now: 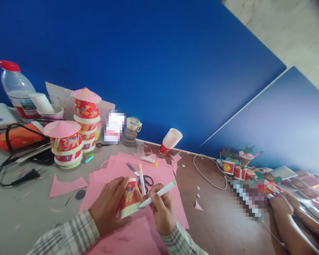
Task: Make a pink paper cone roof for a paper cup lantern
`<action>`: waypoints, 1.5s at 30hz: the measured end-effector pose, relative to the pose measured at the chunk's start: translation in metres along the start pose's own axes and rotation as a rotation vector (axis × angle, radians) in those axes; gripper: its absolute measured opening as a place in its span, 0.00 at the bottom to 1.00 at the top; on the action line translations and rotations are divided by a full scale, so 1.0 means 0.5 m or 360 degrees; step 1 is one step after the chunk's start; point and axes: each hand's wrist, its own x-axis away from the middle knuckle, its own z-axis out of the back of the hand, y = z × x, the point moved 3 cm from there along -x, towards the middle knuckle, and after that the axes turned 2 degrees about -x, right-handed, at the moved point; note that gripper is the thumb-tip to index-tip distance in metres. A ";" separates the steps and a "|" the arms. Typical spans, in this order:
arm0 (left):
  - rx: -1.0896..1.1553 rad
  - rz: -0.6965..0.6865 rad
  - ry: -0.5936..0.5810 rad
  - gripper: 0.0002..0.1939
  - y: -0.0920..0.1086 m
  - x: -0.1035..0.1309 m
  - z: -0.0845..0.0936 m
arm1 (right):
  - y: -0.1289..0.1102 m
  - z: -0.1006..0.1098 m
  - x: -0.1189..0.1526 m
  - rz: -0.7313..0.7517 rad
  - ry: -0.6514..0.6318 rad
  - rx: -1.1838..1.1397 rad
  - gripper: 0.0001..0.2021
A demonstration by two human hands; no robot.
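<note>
My left hand point(110, 203) is closed around a red patterned paper cup point(130, 198), which is tilted with its pale rim toward me. In my right hand point(161, 209) is a white marker with a green end point(162, 193); its tip meets the cup near the rim, where green colouring shows. A second slim marker with a yellow end point(141, 177) stands out between the cup and my right fingers; whether it is held I cannot tell. Black-handled scissors point(134, 170) lie partly hidden behind my right hand on pink paper sheets point(159, 177).
Stacked red cups with pink cone tops point(86, 109) stand at the left, beside a shorter stack point(66, 148). A glue stick point(149, 160), a lidded jar point(130, 132) and white cups point(172, 138) are behind the paper. At the right, another person's hands point(281, 205) rest near cup crafts point(228, 168).
</note>
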 end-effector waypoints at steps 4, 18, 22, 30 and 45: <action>-0.0006 0.0006 -0.0007 0.56 0.000 0.001 -0.002 | 0.004 0.000 0.002 -0.0037 -0.0081 0.0055 0.09; -0.0007 -0.0012 -0.0009 0.57 -0.002 0.001 -0.002 | -0.017 -0.013 0.010 0.0073 -0.0122 0.0282 0.09; 0.0005 -0.0018 0.0008 0.57 -0.001 0.000 0.001 | -0.018 -0.015 0.010 0.0075 -0.0092 0.0218 0.10; -0.0026 -0.0030 0.0012 0.57 -0.001 -0.001 0.000 | 0.003 -0.003 0.007 -0.0027 -0.0028 0.0118 0.11; 0.0020 -0.0003 -0.0033 0.57 -0.002 0.001 -0.003 | 0.002 -0.006 0.005 -0.0046 -0.0050 0.0054 0.11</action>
